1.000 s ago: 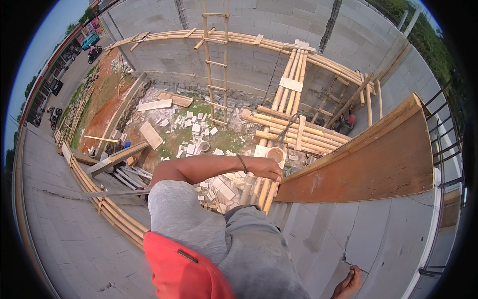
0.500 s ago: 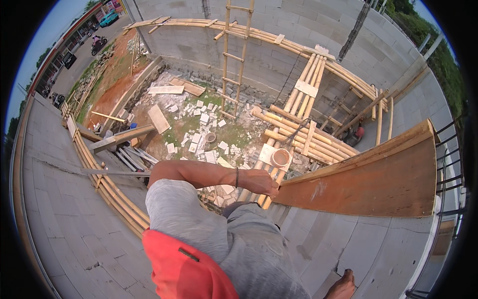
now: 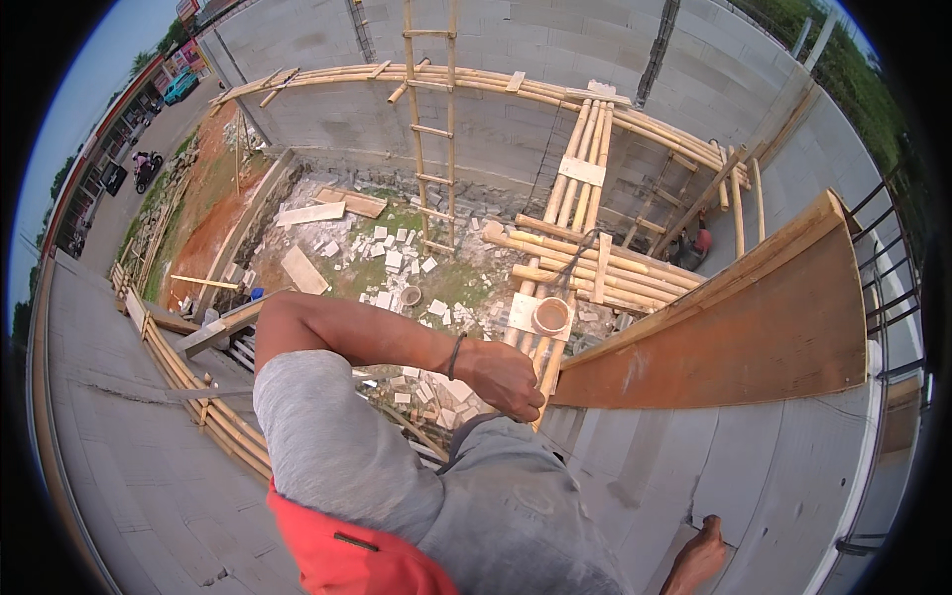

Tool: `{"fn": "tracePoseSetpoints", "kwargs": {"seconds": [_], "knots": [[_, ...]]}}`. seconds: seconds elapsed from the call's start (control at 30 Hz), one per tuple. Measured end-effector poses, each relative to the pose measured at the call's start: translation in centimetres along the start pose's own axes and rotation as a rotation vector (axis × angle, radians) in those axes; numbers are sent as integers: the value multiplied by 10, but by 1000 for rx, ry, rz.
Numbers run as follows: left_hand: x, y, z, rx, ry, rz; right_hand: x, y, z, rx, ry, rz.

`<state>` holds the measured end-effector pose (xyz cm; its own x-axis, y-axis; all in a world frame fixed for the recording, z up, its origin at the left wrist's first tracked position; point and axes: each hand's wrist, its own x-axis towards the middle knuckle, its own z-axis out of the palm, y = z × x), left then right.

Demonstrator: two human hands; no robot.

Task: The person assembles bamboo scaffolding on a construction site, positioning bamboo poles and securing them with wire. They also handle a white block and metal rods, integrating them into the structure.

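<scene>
I'm seeing the left grip (image 3: 508, 379) closing on the near end of the long wooden board (image 3: 734, 327), which is standing on edge along the concrete wall top (image 3: 635, 476). Right grip (image 3: 699, 557) is resting on that concrete, open or shut unclear. Bamboo scaffold (image 3: 585, 253) and bucket (image 3: 550, 315) are sitting beyond.
</scene>
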<state>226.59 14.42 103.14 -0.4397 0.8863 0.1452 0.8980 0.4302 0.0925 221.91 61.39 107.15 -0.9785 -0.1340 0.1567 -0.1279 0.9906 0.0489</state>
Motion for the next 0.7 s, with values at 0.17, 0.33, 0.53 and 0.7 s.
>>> {"fn": "tracePoseSetpoints", "kwargs": {"seconds": [0.17, 0.33, 0.53, 0.7], "knots": [[10, -41, -57, 98, 253, -258, -25, -13, -8, 7, -738, -216], [25, -114, -78, 169, 226, -456, -40, -8, -40, 1075, -699, -495], [37, -91, -64, 264, -30, -228, -12, 11, -63, 1187, 80, 41], [84, -71, -74, 120, 120, 3, -30, 45, -15, 363, 141, 263]]}}
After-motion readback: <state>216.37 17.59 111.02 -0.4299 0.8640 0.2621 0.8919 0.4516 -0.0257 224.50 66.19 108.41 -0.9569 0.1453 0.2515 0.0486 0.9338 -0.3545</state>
